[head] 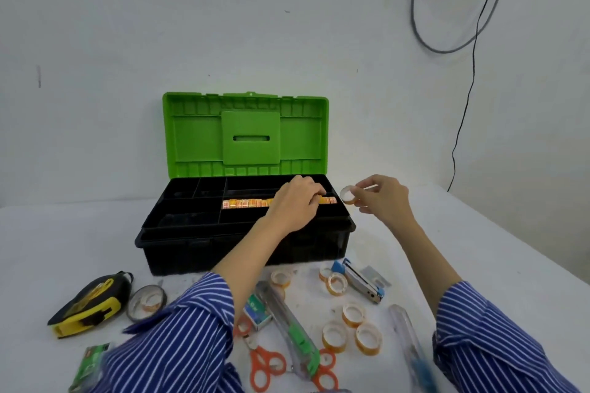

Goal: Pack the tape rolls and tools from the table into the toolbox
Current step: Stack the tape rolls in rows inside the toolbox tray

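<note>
Left hand (295,201) reaches palm-down into the open toolbox (178,242), fingers curled over the row of tape rolls (245,203) in its tray. Right hand (381,198) hovers just beyond the box's right edge, pinching one small tape roll (348,195) above the counter (479,233).

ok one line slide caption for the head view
Left hand sets tape rolls in toolbox; right hand holds another roll.

toolbox (242,233) mid-table, lid up at back | row of tape rolls (245,203) in tray compartment, R side | tape measure (89,303) front-L | scissors (265,360) + loose rolls (351,325) front
</note>
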